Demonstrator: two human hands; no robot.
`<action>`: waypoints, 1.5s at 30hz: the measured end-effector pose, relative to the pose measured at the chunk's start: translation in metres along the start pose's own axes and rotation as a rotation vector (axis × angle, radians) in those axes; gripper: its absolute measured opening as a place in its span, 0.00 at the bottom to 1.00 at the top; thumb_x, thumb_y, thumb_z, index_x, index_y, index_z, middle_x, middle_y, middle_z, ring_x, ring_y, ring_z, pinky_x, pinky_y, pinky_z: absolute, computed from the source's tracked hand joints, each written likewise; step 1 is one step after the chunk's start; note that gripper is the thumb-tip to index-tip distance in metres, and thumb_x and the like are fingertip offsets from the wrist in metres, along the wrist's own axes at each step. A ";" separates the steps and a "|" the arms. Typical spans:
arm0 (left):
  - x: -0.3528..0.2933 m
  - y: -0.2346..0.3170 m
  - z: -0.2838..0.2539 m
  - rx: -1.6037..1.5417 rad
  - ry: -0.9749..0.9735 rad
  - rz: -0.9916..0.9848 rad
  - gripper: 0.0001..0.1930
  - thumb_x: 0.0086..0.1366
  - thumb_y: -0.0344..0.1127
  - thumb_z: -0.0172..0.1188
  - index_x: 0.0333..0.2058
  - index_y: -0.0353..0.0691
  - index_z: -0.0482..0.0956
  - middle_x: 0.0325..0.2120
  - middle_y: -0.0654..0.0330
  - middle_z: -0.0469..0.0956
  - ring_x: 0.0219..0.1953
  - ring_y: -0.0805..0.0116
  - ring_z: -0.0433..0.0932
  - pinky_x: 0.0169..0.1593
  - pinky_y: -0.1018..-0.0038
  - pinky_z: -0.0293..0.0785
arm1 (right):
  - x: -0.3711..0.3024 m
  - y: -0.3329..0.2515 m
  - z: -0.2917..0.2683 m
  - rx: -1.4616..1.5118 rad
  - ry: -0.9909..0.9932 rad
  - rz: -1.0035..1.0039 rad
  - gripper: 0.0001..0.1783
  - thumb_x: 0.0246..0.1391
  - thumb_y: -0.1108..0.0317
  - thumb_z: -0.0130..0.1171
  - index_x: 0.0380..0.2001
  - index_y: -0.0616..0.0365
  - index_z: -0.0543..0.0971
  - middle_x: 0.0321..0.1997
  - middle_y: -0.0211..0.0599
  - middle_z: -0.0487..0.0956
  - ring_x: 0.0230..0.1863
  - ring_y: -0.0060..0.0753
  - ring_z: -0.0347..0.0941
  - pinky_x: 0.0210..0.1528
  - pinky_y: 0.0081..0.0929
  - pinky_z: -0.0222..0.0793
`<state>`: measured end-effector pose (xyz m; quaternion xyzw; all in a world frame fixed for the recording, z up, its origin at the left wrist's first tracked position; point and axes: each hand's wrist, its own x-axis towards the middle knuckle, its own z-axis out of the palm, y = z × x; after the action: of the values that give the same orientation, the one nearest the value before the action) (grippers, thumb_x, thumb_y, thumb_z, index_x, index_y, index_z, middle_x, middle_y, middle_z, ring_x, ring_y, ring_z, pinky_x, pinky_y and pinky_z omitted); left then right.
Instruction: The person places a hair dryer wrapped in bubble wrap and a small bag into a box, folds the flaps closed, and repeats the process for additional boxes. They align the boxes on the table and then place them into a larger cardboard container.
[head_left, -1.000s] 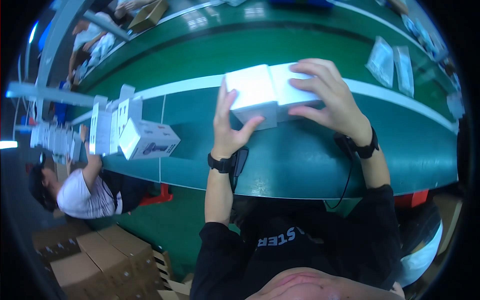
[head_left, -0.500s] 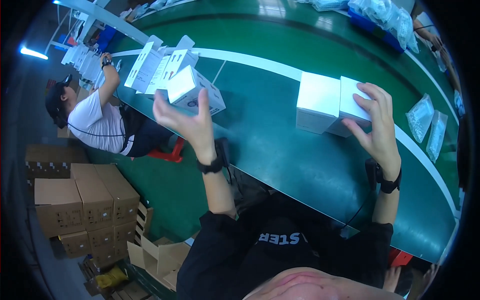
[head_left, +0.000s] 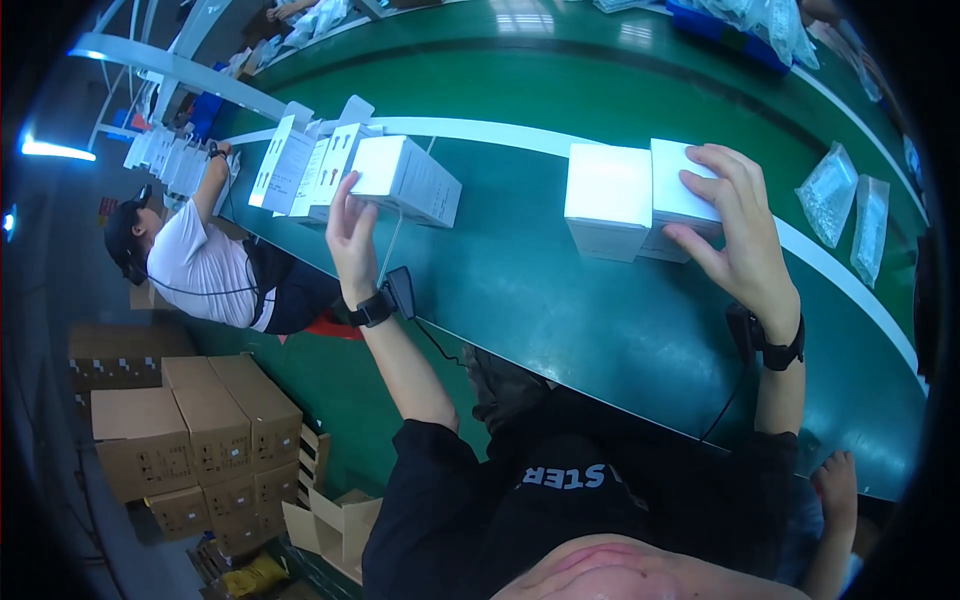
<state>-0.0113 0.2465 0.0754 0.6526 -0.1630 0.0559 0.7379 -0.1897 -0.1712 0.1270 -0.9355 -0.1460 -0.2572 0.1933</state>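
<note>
Head view: plain white box (head_left: pixel 405 178), closed, rectangular.

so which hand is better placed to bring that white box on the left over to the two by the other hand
Left. The left hand already touches the white box at the stack of flat cartons. The right hand rests on the two white boxes, farther along the green belt.
</note>
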 end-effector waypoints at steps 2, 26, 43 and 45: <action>0.001 -0.011 0.014 0.120 0.043 0.056 0.36 0.53 0.25 0.68 0.61 0.39 0.63 0.55 0.54 0.64 0.57 0.64 0.66 0.57 0.71 0.66 | 0.000 0.000 -0.003 -0.004 0.004 0.000 0.29 0.45 0.67 0.69 0.51 0.54 0.70 0.60 0.43 0.68 0.62 0.52 0.61 0.60 0.42 0.63; -0.028 -0.027 0.156 0.627 -0.755 -0.310 0.33 0.43 0.43 0.78 0.44 0.29 0.77 0.38 0.54 0.79 0.38 0.66 0.76 0.43 0.70 0.73 | -0.025 0.025 -0.063 0.117 0.046 0.039 0.51 0.35 0.62 0.77 0.64 0.52 0.61 0.55 0.44 0.69 0.58 0.49 0.64 0.53 0.37 0.69; -0.022 -0.071 0.171 0.396 -0.369 -0.053 0.40 0.46 0.39 0.77 0.51 0.29 0.63 0.44 0.49 0.74 0.46 0.60 0.73 0.50 0.67 0.70 | -0.031 0.051 0.036 0.549 -0.276 0.664 0.52 0.45 0.47 0.70 0.64 0.63 0.55 0.49 0.49 0.76 0.48 0.46 0.75 0.50 0.37 0.70; -0.023 -0.070 0.176 0.363 -0.413 0.070 0.47 0.45 0.40 0.78 0.56 0.30 0.55 0.49 0.46 0.69 0.51 0.57 0.70 0.55 0.65 0.67 | -0.034 0.054 0.043 0.428 -0.272 0.602 0.52 0.45 0.47 0.70 0.64 0.62 0.56 0.52 0.50 0.73 0.51 0.46 0.73 0.53 0.37 0.68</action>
<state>-0.0420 0.0665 0.0189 0.7657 -0.3197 -0.0249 0.5576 -0.1794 -0.2059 0.0590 -0.9006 0.0601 -0.0264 0.4297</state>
